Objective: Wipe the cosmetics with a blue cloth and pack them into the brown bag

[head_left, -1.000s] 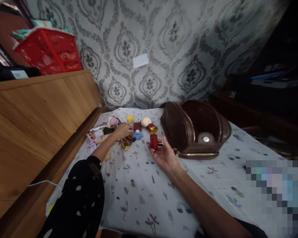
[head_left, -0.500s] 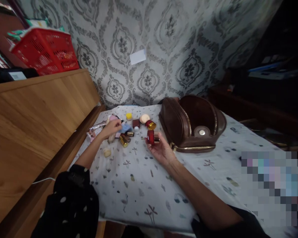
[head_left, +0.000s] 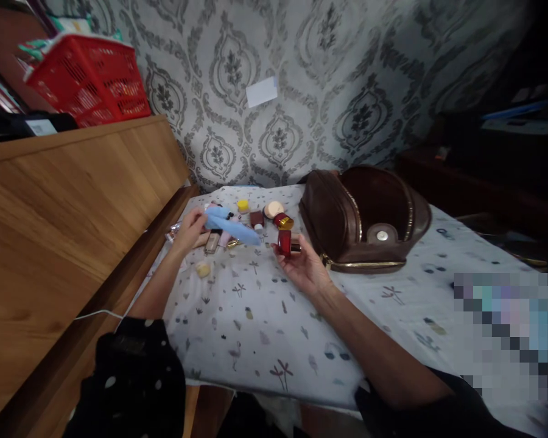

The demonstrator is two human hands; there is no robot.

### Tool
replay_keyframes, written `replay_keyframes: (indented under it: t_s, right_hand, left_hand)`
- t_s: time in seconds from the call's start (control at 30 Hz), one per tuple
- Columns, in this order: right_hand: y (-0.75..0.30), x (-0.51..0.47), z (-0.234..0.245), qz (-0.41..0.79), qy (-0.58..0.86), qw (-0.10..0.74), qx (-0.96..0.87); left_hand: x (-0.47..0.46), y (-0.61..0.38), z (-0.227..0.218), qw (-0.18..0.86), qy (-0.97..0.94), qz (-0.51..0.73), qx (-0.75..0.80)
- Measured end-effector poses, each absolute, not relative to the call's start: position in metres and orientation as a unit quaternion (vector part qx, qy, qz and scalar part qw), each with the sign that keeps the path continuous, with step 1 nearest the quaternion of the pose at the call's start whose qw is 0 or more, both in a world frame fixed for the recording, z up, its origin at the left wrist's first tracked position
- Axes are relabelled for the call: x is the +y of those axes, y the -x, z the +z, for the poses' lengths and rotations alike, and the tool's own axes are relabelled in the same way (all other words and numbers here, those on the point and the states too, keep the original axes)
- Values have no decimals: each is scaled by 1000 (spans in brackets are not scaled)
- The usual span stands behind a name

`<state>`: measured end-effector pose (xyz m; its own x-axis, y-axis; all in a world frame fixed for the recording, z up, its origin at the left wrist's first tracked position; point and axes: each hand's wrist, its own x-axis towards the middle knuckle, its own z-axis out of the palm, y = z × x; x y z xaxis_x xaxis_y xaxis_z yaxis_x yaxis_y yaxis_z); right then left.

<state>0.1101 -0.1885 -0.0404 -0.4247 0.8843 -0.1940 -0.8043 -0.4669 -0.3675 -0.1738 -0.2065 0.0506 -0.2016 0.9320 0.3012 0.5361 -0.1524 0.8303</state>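
Note:
My left hand [head_left: 193, 226] is closed on a light blue cloth [head_left: 236, 229], whose two long ends stretch out over a pile of cosmetics. In my right hand [head_left: 307, 267] lies a small red glass bottle [head_left: 284, 242] with a dark and gold cap, gripped between thumb and fingers. Around the cloth are a rectangular bottle [head_left: 212, 242], a yellow-lidded jar [head_left: 243, 205], a dark red box [head_left: 256, 219], a round cream-coloured compact [head_left: 274, 209] and a red and gold container [head_left: 284, 221]. A small cream-yellow jar [head_left: 203, 269] sits nearer to me. The cloth hides part of the pile.
Right of my right hand stands a brown leather bag [head_left: 331, 213], unzipped and gaping. A wooden cabinet [head_left: 95, 176] borders the left side, with a red plastic basket [head_left: 89, 82] on top. Patterned cloth [head_left: 256, 316] covers the table, and a papered wall [head_left: 296, 79] rises behind.
The blue cloth, bunched in the pile before, is now lifted and spread out by my left hand. My right hand still holds the red bottle. The view has shifted slightly.

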Motion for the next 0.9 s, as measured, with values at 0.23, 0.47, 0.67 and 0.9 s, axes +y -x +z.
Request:
replay_keyframes:
  t_s: [0.23, 0.47, 0.67, 0.9]
  right_hand:
    - [-107, -195, -36, 834, 192, 506, -104]
    - [-107, -201, -30, 836, 190, 491, -157]
    - [-99, -204, -38, 774, 214, 504, -318]
    - [-94, -204, -48, 710, 243, 472, -462]
  left_hand:
    - [-285, 197, 26, 239, -680, 236, 652]
    - [-252, 158, 23, 107, -652, 400, 636]
    - [-248, 74, 13, 131, -669, 520, 514]
    - [-227, 42, -32, 178, -677, 477, 532]
